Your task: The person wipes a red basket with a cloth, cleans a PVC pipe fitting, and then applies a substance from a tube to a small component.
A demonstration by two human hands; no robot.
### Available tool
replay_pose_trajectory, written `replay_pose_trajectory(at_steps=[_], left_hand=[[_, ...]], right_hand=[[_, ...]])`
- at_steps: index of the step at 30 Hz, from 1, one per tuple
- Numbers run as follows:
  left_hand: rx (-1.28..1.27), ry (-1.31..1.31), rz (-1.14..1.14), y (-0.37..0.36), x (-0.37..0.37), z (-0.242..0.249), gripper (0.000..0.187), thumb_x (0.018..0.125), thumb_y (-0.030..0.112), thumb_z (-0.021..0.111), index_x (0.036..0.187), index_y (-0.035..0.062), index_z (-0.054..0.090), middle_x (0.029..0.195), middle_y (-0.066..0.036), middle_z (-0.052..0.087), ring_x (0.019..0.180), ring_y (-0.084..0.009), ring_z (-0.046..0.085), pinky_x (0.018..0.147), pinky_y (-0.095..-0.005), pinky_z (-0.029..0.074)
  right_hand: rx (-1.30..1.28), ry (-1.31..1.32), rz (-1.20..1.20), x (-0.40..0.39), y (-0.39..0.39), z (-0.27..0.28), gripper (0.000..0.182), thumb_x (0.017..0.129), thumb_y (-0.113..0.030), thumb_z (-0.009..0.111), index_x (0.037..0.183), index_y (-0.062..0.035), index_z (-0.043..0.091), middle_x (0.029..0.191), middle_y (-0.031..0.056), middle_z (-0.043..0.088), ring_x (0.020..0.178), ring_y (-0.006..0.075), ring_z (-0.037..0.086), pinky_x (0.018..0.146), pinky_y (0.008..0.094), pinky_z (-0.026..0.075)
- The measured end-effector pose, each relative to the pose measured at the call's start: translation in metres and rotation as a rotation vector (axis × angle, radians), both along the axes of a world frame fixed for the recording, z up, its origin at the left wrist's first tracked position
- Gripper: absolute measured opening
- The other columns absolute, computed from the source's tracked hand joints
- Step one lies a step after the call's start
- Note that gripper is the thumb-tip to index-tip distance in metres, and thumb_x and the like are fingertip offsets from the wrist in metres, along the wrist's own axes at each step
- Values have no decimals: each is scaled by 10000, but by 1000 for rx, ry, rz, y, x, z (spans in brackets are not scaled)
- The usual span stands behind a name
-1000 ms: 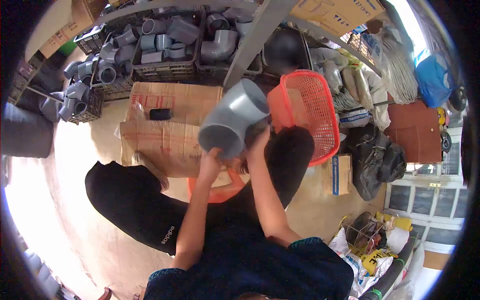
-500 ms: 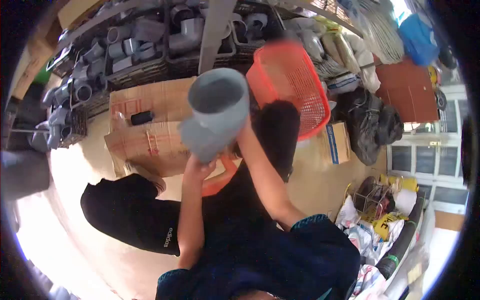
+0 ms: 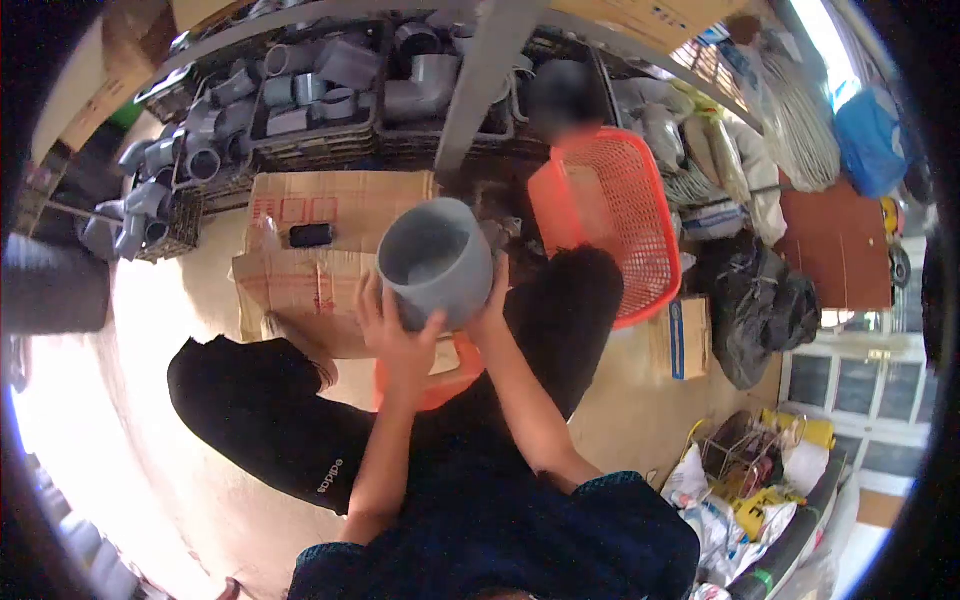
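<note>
Both of my hands hold a large grey plastic pipe fitting (image 3: 437, 262) in front of my body, its round mouth tilted up toward me. My left hand (image 3: 398, 325) wraps its near left side, fingers along the wall and thumb near the front. Against the right side presses my right hand (image 3: 492, 300), partly hidden behind the fitting. Beneath it an orange plastic piece (image 3: 440, 382) shows between my legs. Flattened cardboard (image 3: 300, 285) lies beyond my hands, with a small black cylinder (image 3: 311, 235) on it.
A red plastic basket (image 3: 655, 230) stands to the right of my knee. Black crates (image 3: 315, 135) full of grey pipe fittings line the back, behind a metal post (image 3: 485, 85). Black bags (image 3: 760, 310), a small carton (image 3: 690, 338) and a wire basket (image 3: 745, 450) are at right.
The fitting has turned and come lower, so its mouth now faces me more directly. My left hand has shifted from beneath it up onto its side. The camera view has shifted slightly.
</note>
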State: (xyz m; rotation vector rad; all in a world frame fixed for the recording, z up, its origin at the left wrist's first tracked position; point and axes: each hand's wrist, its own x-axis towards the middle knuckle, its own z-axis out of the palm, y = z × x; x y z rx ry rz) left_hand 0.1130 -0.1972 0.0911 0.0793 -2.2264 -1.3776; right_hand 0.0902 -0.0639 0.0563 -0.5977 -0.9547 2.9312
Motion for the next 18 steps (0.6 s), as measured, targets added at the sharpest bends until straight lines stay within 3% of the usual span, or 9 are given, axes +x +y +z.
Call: replay_pose_trajectory(at_steps=[2,3,4,6,9,11,13,16,18], left_hand=[[-186,-118,-285,-18,-2,-23,734,699,458,735,1210,-7,491,1231,-163,507,1149,-294,493,934,-422,406],[-180,-120,-259,-17,-3,-25,734,699,458,735,1210,-7,491,1231,-163,507,1149,-294,493,934,-422,406],[69,-211,-346,-15,-5,-26,784,670,470,756,1232,4,468,1228,-151,513,1134,-296,504,939,-420,408],[325,-292,-414,-13,-2,-34,837,642,481,776,1253,16,444,1225,-139,520,1119,-298,516,944,-419,410],[690,-402,-378,-14,-1,-55,928,674,617,692,1336,54,365,1271,-142,489,1152,-295,496,970,-433,406],[1478,-653,-400,-21,-2,-59,941,748,744,494,1385,75,314,1323,-144,446,1182,-299,474,985,-454,409],[1562,-647,-353,-17,-10,-38,930,776,760,399,1400,80,296,1344,-144,426,1192,-301,467,987,-459,409],[1676,-611,-361,-24,-19,-36,894,824,756,294,1416,88,278,1370,-143,404,1199,-305,461,988,-466,409],[1703,-572,-405,-36,-23,-51,863,844,735,284,1417,90,278,1373,-141,402,1197,-307,463,988,-467,409]], right_hand=[[5,-54,-3,-1,0,-7,597,903,-535,403,1308,-101,464,1319,94,490,1212,282,445,1021,415,350],[13,-106,-29,-2,2,-13,577,918,-505,401,1291,-71,473,1304,109,498,1203,281,451,1014,392,352],[18,-110,-4,-2,8,-26,577,918,-505,401,1291,-71,473,1304,109,498,1203,281,451,1014,392,352],[740,-131,-33,-2,20,-44,545,937,-448,414,1253,-10,482,1253,130,521,1170,251,463,995,349,346],[928,17,141,-17,6,53,561,927,-420,457,1246,42,472,1259,140,506,1152,235,457,995,339,330],[753,-182,227,-27,17,45,568,914,-388,492,1295,30,444,1306,127,467,1164,224,445,1002,333,324],[562,-150,213,-27,7,58,587,912,-392,497,1319,25,425,1326,125,453,1180,226,440,1011,327,316],[936,-166,262,-5,-9,62,574,918,-344,499,1365,-6,374,1370,118,408,1258,209,376,1042,325,287],[1105,-21,245,10,-4,8,581,870,-382,492,1291,16,445,1297,119,459,1210,230,409,1045,321,265]])
